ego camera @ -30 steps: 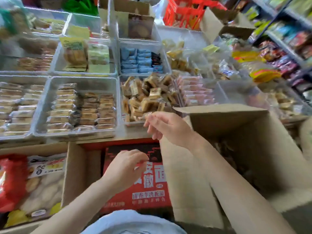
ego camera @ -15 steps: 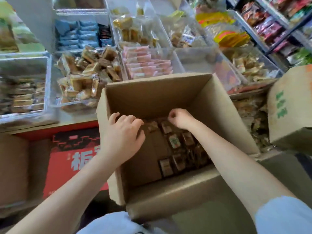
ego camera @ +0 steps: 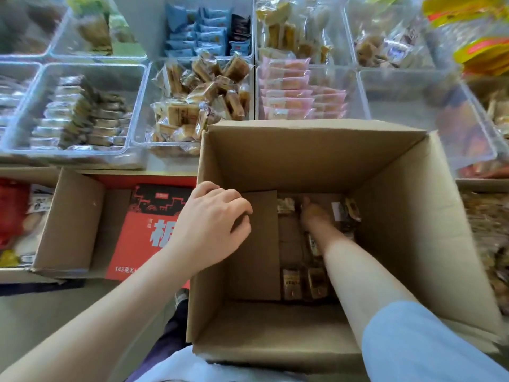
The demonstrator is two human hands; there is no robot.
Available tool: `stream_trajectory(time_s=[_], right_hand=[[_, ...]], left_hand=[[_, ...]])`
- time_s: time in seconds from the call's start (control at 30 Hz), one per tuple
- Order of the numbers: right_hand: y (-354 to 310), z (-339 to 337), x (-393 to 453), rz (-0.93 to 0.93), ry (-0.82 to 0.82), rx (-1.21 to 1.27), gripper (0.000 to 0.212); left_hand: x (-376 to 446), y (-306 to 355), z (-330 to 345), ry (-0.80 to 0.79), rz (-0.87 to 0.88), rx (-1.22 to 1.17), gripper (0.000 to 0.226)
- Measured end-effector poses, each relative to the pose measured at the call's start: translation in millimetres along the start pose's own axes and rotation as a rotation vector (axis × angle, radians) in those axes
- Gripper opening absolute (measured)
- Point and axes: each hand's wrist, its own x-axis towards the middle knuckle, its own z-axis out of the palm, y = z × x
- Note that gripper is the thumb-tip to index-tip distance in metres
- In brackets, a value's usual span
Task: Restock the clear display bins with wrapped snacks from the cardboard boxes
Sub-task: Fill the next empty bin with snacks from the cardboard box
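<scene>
Wrapped snacks (ego camera: 292, 282) on box floor; right hand (ego camera: 314, 213) fingers among them, grip unclear.

Pale blue sleeve (ego camera: 421, 343) (dark trousers (ego camera: 168, 337))

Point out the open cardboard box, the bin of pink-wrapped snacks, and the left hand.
open cardboard box (ego camera: 316, 155): head view, on its far inner wall.
bin of pink-wrapped snacks (ego camera: 355, 86): head view, on its clear right wall.
left hand (ego camera: 212, 219): head view, on the back of the hand, at the box's left wall.
</scene>
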Motion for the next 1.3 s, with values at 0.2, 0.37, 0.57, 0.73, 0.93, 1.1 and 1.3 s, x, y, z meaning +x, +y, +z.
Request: stream_trajectory(time_s=[0.2, 0.37, 0.57, 0.73, 0.93, 1.1, 1.3], right_hand=[[-4.3, -57.8, -27.1, 0.068, -0.045, 0.522, 0.084], [-26.9, -124.5, -110.5, -0.269, -0.527, 1.134, 0.039], [-102.4, -157.3, -219.9, -0.736, -0.635, 1.29, 0.046], [-200.0, -158.4, -265.1, -0.666, -0.431, 0.935, 0.066], [-337.4, -120.2, -250.8, -0.599, -0.099, 0.788, 0.045], [-434.1, -70.3, -235.9, -0.623, -0.043, 0.679, 0.026], [-489.6, -61.1, -175.2, -0.545, 0.166, 0.518, 0.031]], left_hand=[[1.9, -0.5, 3.0, 0.047, 0.015, -0.045, 0.025], [-3.4, -0.5, -0.1, 0.121, -0.056, -0.28, 0.044], [4.4, -29.3, -49.3, 0.326, -0.07, -0.617, 0.069], [-1.3, -109.9, -117.7, 0.368, -0.3, -1.114, 0.04], [-27.9, -251.8, -128.8, 0.165, -0.599, -1.369, 0.022], [-45.9, -336.3, -109.6, 0.03, -0.49, -1.14, 0.024], [-64.7, -458.0, -73.0, -0.088, -0.493, -0.318, 0.072]])
